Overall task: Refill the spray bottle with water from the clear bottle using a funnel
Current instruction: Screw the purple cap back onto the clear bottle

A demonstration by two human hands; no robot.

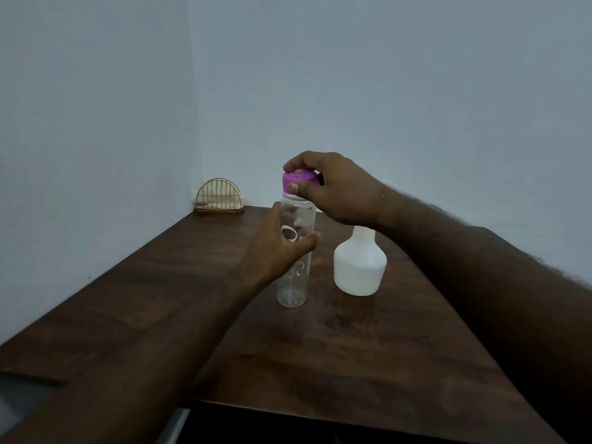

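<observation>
Head view, looking forward and down over a dark wooden table (320,347) set into the corner of a pale wall (384,91).

The clear bottle (293,283) stands upright on the table near the centre of the scene, its base resting on the wood. White lettering runs down its side. The water level inside cannot be made out. A purple cap (301,178) sits on its mouth.

The left hand (275,248) reaches in from the near left and grips the bottle around its middle. The thumb crosses the near face and the fingers curl round the far side, where they show dimly through the plastic.

The right hand (342,190) comes in from the near right and covers the cap from above. Its thumb (294,188) presses the near edge of the cap and its fingers curl over the far edge, so the grip is closed on the cap.

The white spray bottle (358,267) stands upright just to the right of the clear bottle, apart from it. Its body is wide and its neck narrow, and the top of the neck is hidden behind the right wrist.

At the far left corner of the table, against the wall, stands a gold wire holder (219,198) with an arched top.
</observation>
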